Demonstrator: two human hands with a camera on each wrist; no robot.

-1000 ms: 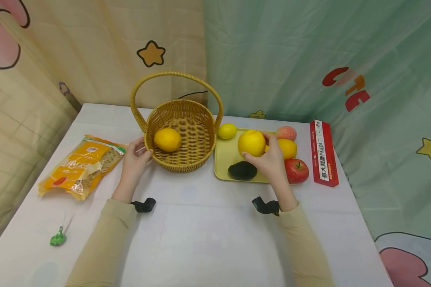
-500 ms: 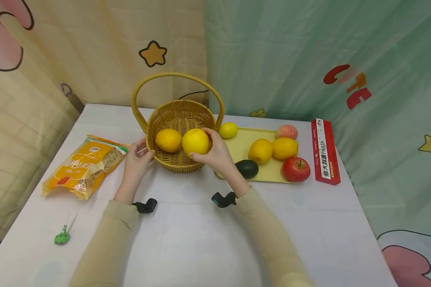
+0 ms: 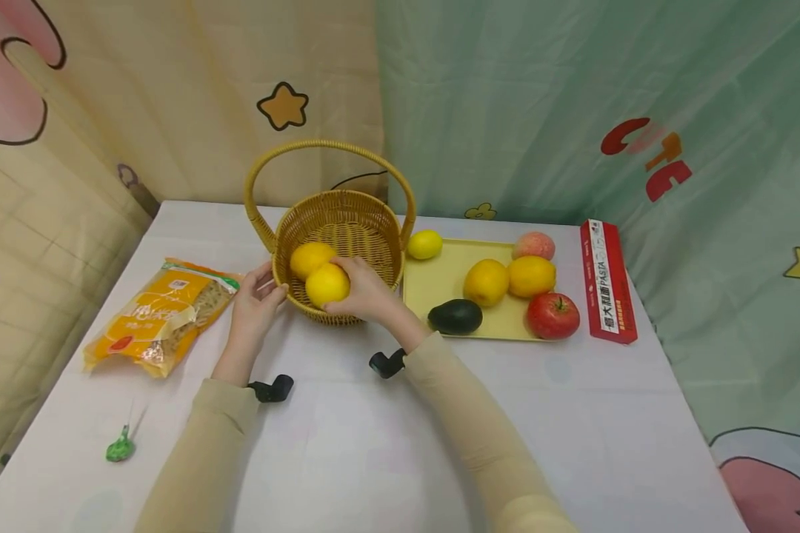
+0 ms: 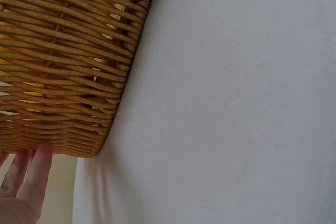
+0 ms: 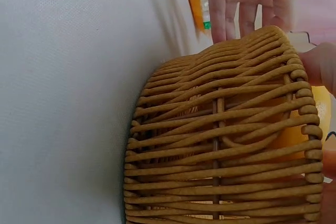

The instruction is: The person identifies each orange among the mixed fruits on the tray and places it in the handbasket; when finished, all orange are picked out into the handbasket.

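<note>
My right hand [image 3: 368,293] grips a round yellow fruit [image 3: 327,287] inside the front left of the wicker basket [image 3: 368,235]. That fruit overlaps a yellow-orange lemon-shaped fruit [image 3: 309,257] lying in the basket. My left hand [image 3: 250,307] steadies the basket from the left, its fingertips against the outer weave. Up close in the left wrist view, straight fingers [image 4: 35,179] touch the basket wall [image 4: 63,66]. From the right wrist, the basket's side [image 5: 220,156] hides most of the held fruit [image 5: 321,111].
Right of the basket, a yellow tray [image 3: 436,283] carries an avocado [image 3: 455,317], two lemons [image 3: 486,282], a peach [image 3: 534,246] and a red pomegranate-like fruit [image 3: 552,316]. A small lemon [image 3: 425,244] sits at its corner. A pasta box [image 3: 608,281], pasta bag [image 3: 163,314] and green wrapped lollipop [image 3: 120,446] lie around.
My right hand has carried the round yellow fruit leftward from above the tray into the basket, beside the other fruit. My left hand stays at the basket's left side.
</note>
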